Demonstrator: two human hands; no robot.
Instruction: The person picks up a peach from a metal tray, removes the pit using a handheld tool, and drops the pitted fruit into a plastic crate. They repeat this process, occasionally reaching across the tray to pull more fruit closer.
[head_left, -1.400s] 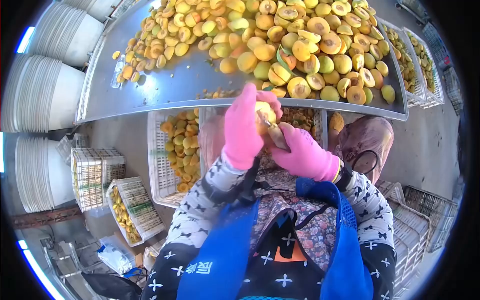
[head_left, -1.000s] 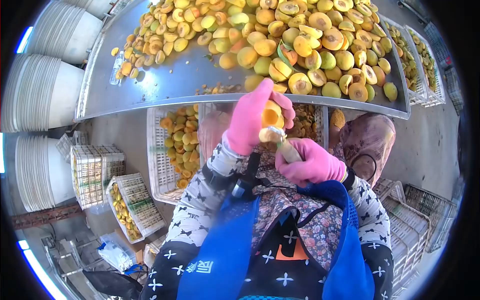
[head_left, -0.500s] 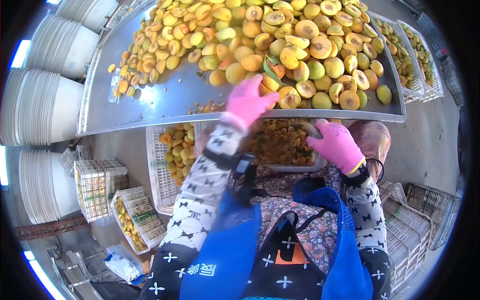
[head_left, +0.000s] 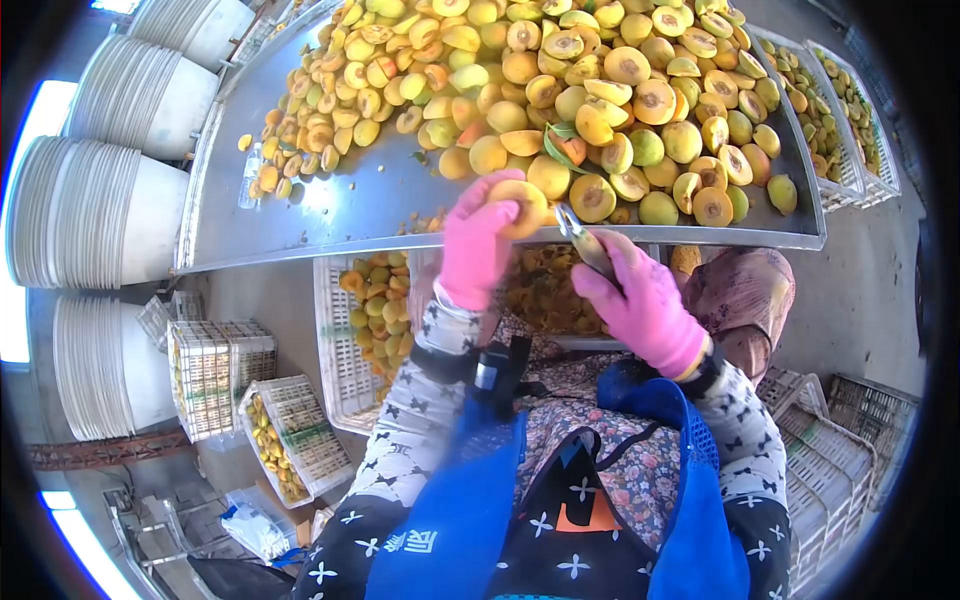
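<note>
My left hand (head_left: 475, 245), in a pink glove, is closed around a halved yellow peach (head_left: 522, 207) just over the near edge of the metal table (head_left: 330, 228). The peach's cut face shows. In my right hand (head_left: 645, 305), also gloved in pink, is a pitting spoon (head_left: 592, 250) with a curved metal tip and a short handle. Its tip points up and left, a little to the right of the held peach. A heap of peach halves (head_left: 627, 66) covers much of the table, with a green leaf (head_left: 565, 150) among them.
Below the table edge stand a bin of dark scraps (head_left: 545, 290) and a white crate of peaches (head_left: 345, 345). Full crates (head_left: 860, 125) line the table's right end. Stacked white tubs (head_left: 95, 215) are at left, with a plastic bottle (head_left: 250, 175) on the table.
My left hand has picked a peach half from the heap's near edge and drawn it back toward me. My right hand has moved left and up with the pitting spoon, close to the peach.
</note>
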